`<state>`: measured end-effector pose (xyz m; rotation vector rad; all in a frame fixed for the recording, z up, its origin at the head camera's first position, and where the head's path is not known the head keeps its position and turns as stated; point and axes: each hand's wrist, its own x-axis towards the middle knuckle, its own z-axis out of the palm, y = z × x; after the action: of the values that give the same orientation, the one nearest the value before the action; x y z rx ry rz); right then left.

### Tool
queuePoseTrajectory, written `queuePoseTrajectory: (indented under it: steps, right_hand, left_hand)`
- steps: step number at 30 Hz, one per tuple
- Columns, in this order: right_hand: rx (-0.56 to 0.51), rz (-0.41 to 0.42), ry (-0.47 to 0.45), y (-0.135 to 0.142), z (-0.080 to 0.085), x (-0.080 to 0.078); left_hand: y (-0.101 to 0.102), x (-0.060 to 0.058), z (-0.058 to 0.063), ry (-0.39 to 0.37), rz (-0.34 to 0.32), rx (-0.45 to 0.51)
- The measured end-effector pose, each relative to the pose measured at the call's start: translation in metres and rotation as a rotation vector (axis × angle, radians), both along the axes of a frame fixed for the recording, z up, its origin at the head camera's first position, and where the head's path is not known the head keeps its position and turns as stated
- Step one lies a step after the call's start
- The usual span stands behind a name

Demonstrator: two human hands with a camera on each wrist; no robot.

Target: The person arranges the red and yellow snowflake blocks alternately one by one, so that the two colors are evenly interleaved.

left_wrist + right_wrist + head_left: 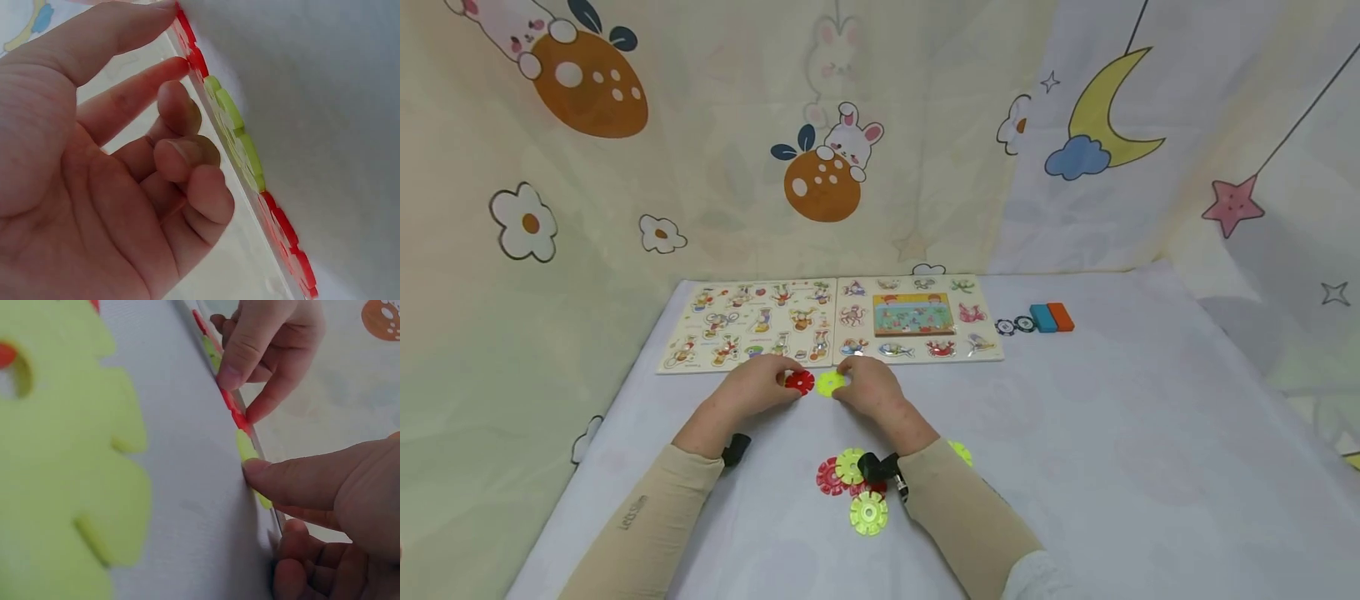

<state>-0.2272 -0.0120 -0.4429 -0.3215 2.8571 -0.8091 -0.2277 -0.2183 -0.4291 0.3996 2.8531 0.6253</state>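
Observation:
At the near edge of the puzzle boards, my left hand [757, 387] pinches a red notched plastic disc [801, 382] by its rim between thumb and index finger. Just to its right, my right hand [876, 389] pinches a yellow-green notched disc [830, 383] the same way. Beyond the left hand, the left wrist view shows another yellow-green disc [235, 132] and another red disc [286, 240] in line along the board edge; the head view hides them behind that hand. Both held discs lie flat or nearly so, close together.
Two picture puzzle boards [838, 293] lie side by side at the back. Right of them are two round black-and-white chips [1015, 325], a blue block [1042, 318] and an orange block [1061, 317]. Several loose discs [868, 513] overlap near my right forearm, which partly covers them.

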Motion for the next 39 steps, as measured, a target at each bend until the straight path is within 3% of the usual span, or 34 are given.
queuePoseTrajectory:
  steps: [9,14,20,23,27,30,32,35,39]
  right_hand:
    - [0.024,-0.043,0.043,-0.002,-0.002,0.001]
    - [0.005,-0.048,0.034,-0.003,-0.004,0.002]
    - [-0.042,-0.023,0.025,-0.002,-0.002,0.001]
    - [-0.077,0.011,-0.004,0.003,0.004,0.002]
    - [-0.090,0.170,-0.088,0.010,0.016,0.012]
    - [-0.029,0.330,-0.181,0.010,0.027,0.029]
    - [0.051,0.389,-0.256,0.006,0.034,0.044]
    - [0.238,0.408,-0.284,-0.003,0.038,0.063]
    - [0.460,0.367,-0.218,-0.014,0.038,0.077]
  left_hand:
    - [0.016,-0.004,0.008,0.000,0.021,-0.041]
    - [0.031,-0.008,0.005,-0.012,-0.034,-0.022]
    - [0.034,-0.008,-0.002,-0.009,-0.028,0.010]
    - [0.033,-0.010,-0.004,-0.005,-0.039,0.048]
    - [0.030,-0.012,-0.005,-0.024,-0.057,0.086]
    - [0.028,-0.011,-0.004,-0.044,-0.043,0.107]
    - [0.027,-0.010,-0.003,-0.053,-0.025,0.110]
    - [0.025,-0.009,-0.003,-0.059,-0.010,0.108]
    - [0.027,-0.009,-0.004,-0.064,-0.030,0.121]
